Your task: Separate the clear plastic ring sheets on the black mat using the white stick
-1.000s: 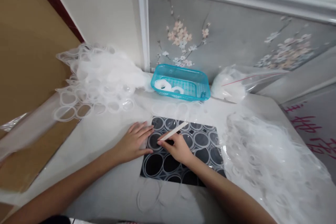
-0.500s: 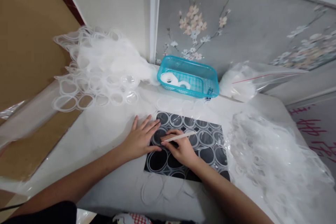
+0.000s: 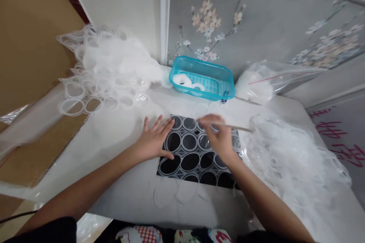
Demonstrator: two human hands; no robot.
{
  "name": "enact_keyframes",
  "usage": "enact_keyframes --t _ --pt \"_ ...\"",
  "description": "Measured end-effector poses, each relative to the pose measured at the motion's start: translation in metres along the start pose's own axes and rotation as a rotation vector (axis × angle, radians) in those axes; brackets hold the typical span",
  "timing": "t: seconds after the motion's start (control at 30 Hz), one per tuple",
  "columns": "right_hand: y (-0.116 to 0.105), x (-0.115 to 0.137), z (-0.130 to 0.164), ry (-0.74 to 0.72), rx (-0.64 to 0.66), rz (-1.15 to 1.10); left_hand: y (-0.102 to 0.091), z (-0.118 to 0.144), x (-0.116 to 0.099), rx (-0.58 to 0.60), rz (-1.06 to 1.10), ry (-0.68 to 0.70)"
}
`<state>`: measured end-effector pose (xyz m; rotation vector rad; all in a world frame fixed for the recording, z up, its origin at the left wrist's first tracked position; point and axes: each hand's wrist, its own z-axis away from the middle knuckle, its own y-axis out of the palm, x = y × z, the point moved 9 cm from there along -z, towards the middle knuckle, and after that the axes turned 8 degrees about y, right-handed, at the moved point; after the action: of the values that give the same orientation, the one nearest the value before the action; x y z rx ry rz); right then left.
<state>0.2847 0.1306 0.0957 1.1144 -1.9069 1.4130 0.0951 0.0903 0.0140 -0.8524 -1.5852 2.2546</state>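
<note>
A black board [image 3: 196, 133] lies on the table under a clear plastic sheet cut with rows of rings [image 3: 189, 161]. My left hand [image 3: 155, 136] is spread flat with its fingers apart, its tips and thumb on the board's left edge. Over the upper right part of the board is my right hand [image 3: 221, 136], smeared by motion, its fingers closed round a thin pen-like tool [image 3: 238, 127]. The shaft points to the right; its working tip is too blurred to make out. Part of the sheet is hidden behind this hand.
A blue basket [image 3: 202, 93] holding white rings stands behind the board. Heaps of cut-out ring sheets lie at the left [image 3: 111, 64] and right [image 3: 288, 163]. A clear zip bag [image 3: 256, 85] with white contents rests at the back right. Cardboard [image 3: 31, 121] is at the left.
My right hand has moved right and away from me with the tool, from the board's left-middle rings to its upper right. My left hand stays flat. The view has shifted slightly.
</note>
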Motion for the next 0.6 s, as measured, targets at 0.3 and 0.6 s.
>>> enact_keyframes --t 0.3,0.6 --pt "0.034 -0.031 0.082 0.232 0.238 -0.109 0.001 -0.034 -0.050 -0.052 -0.077 0.179" --pt "0.038 -0.012 0.093 -0.021 0.255 0.121 0.010 -0.038 -0.046 0.032 -0.094 0.120"
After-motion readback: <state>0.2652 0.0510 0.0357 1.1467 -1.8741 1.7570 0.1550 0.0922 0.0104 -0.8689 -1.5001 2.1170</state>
